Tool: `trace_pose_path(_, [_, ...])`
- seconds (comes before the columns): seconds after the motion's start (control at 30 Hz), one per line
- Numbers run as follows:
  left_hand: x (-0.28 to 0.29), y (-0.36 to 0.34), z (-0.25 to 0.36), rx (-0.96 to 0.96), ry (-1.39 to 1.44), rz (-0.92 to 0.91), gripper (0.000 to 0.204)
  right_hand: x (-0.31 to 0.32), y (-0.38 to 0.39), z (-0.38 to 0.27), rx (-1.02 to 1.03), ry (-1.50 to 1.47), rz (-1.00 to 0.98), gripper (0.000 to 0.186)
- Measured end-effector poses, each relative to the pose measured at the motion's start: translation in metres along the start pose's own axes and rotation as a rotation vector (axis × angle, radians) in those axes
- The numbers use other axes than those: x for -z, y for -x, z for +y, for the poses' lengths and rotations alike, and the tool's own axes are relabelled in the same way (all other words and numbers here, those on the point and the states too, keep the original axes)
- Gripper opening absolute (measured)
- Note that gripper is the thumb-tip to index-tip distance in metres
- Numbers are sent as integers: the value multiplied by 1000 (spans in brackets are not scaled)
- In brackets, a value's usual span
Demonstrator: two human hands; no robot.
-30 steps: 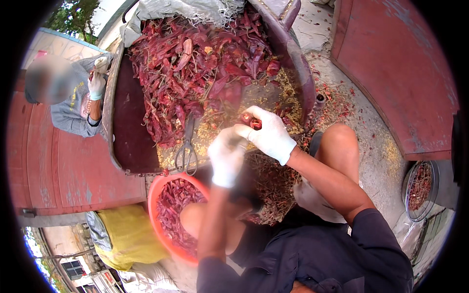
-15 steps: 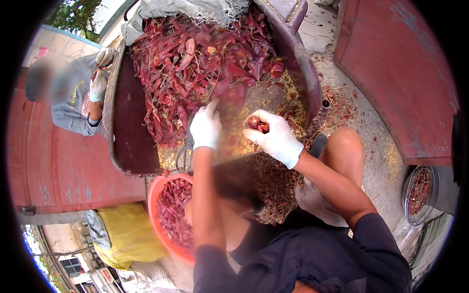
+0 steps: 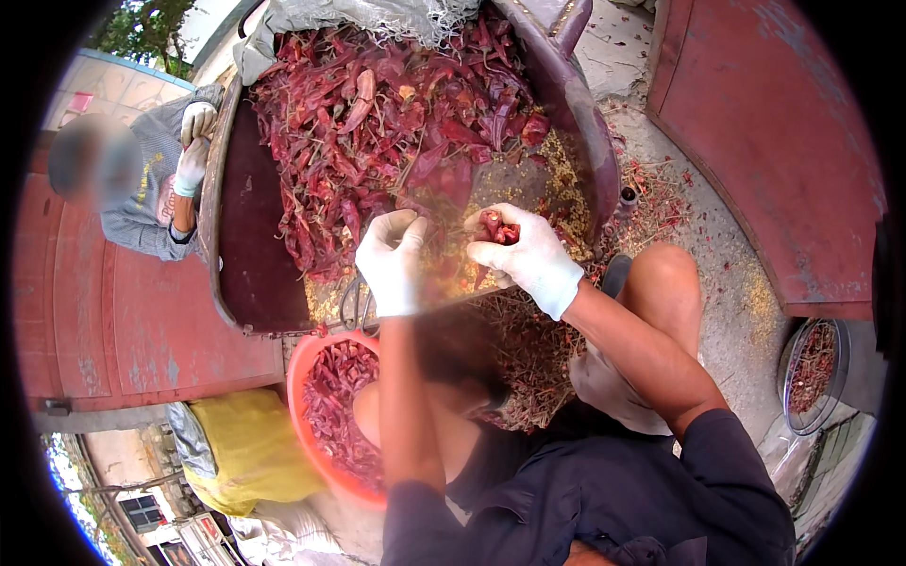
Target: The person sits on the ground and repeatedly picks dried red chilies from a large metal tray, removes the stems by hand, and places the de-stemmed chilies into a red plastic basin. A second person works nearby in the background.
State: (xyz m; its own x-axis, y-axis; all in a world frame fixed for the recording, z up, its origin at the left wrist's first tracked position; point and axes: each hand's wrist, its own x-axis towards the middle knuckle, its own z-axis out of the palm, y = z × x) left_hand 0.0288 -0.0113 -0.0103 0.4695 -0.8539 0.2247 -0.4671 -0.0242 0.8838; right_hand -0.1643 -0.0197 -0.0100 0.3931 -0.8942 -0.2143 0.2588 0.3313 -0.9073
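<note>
In its white glove, my right hand (image 3: 530, 259) is closed round several dried red chili peppers (image 3: 498, 227), their cut ends facing up. To its left, my gloved left hand (image 3: 389, 264) has thumb and fingers curled together at the edge of the chili heap. Whatever its fingertips may hold is too blurred to make out. Both hands are over the near end of a dark red metal cart bed (image 3: 247, 212) holding a large heap of dried chilies (image 3: 377, 123). Partly hidden by my left hand, dark loop handles like those of scissors (image 3: 351, 300) lie at the bed's near edge.
Below my left forearm stands an orange-red basin (image 3: 300, 396) of chilies. Loose yellow seeds (image 3: 566, 184) lie in the bed. Stems (image 3: 533, 358) cover the ground near my legs. A gloved co-worker (image 3: 156, 179) is at the left side. A round sieve (image 3: 813, 377) stands far right.
My left hand has drawn slightly back, its stretched finger now curled in. My right hand stays nearly in place, still gripping the chilies. The co-worker's hands have shifted slightly.
</note>
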Motion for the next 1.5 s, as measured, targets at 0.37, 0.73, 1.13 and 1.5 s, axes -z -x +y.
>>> trace_pose_path(0.37, [4, 49, 19, -301, -171, -176, 14, 0, 6, -8, -85, -169, -75, 22])
trace_pose_path(0.73, [3, 54, 15, -236, -247, -386, 9, -5, 1, 2, 347, 202, 62, 26])
trace_pose_path(1.13, [14, 53, 40, 231, 484, -378, 24, 2, 10, -10, 475, 544, 1, 25])
trace_pose_path(1.5, [5, 60, 41, 63, 495, -204, 21, -5, 12, -5, -64, -68, -231, 19])
